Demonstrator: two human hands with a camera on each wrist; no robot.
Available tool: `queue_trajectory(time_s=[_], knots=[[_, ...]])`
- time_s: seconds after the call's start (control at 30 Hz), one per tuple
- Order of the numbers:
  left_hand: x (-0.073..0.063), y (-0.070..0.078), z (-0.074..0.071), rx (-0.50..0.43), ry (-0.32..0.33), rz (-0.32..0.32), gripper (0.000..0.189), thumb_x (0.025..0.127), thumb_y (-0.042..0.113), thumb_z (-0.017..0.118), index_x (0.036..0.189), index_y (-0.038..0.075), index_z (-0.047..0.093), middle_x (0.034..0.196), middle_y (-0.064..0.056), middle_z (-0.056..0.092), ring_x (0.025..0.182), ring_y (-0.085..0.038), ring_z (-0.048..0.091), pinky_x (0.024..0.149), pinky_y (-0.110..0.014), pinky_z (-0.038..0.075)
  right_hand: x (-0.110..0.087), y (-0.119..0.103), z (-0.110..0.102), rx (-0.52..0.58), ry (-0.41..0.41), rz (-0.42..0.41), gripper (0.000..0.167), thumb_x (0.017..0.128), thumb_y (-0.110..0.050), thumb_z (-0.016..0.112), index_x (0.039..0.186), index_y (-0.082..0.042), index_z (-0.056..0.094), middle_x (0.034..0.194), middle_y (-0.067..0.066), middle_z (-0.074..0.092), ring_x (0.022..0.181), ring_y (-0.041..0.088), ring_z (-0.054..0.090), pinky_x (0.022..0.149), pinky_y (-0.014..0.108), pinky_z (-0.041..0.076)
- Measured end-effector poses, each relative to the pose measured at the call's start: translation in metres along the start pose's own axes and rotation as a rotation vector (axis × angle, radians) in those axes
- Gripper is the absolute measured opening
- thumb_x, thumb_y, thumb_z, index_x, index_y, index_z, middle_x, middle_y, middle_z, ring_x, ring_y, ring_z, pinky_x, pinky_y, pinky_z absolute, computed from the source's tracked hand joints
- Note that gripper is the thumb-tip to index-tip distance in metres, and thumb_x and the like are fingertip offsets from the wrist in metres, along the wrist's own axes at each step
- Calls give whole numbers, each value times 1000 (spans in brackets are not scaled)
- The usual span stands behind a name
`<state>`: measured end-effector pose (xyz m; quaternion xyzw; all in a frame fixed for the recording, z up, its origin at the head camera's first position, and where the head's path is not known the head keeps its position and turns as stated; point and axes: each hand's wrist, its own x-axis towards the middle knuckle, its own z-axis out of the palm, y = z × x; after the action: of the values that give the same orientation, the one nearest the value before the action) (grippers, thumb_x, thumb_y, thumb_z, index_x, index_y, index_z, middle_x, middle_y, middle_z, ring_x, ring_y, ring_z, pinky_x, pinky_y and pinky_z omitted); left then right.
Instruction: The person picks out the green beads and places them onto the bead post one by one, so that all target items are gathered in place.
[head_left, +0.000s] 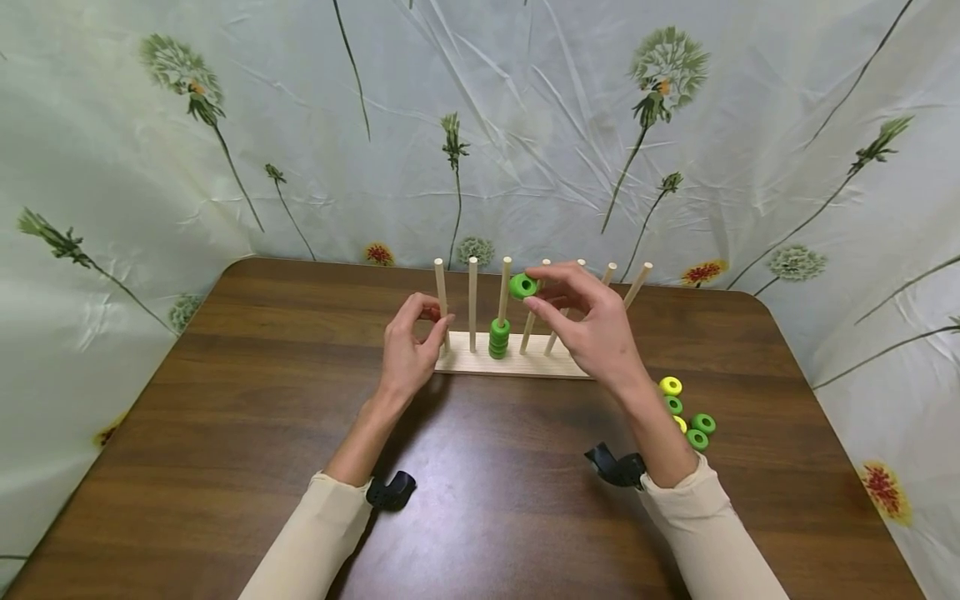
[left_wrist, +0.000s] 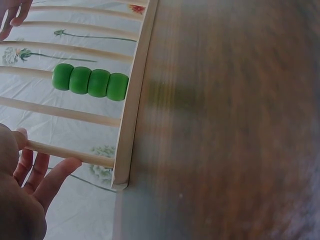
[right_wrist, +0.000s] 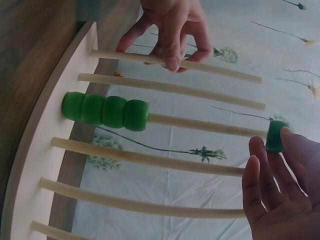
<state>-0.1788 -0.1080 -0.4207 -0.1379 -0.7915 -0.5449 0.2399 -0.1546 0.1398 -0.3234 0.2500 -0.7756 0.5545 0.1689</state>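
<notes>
My right hand (head_left: 600,333) pinches a green bead (head_left: 522,287) between thumb and fingertips. In the right wrist view that bead (right_wrist: 276,136) is right at the tip of the third peg from the left (right_wrist: 205,124). Lower on this peg sits a stack of several green beads (head_left: 498,340), reaching down to the pale wooden base (head_left: 480,363). My left hand (head_left: 407,350) holds the leftmost peg (head_left: 440,287), thumb on one side and fingers on the other, as the right wrist view shows. The other upright pegs carry no beads.
Loose green and yellow beads (head_left: 702,424) lie on the brown table (head_left: 247,417), right of the base and beside my right forearm. Behind the table hangs a pale curtain (head_left: 360,192) with a dandelion print. Each wrist wears a black strap (head_left: 392,492).
</notes>
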Motion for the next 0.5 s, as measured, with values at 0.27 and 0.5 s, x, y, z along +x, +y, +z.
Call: queue_trajectory(time_s=[0.27, 0.5], knots=[[0, 1, 0, 1, 9, 10, 11, 95, 4, 73, 100, 0, 64, 96, -16, 66, 94, -26, 67, 53, -32, 57, 10, -4, 6, 20, 27, -20, 35, 90, 1, 78, 125, -3, 72, 117, 13, 71, 93, 4, 71, 80, 19, 60], [0, 0, 0, 13, 8, 24, 12, 95, 6, 74, 100, 1, 65, 95, -16, 66, 94, -28, 67, 52, -29, 55, 15, -7, 8, 35, 40, -23, 36, 90, 0, 78, 125, -2, 71, 117, 13, 71, 90, 4, 73, 76, 18, 59]])
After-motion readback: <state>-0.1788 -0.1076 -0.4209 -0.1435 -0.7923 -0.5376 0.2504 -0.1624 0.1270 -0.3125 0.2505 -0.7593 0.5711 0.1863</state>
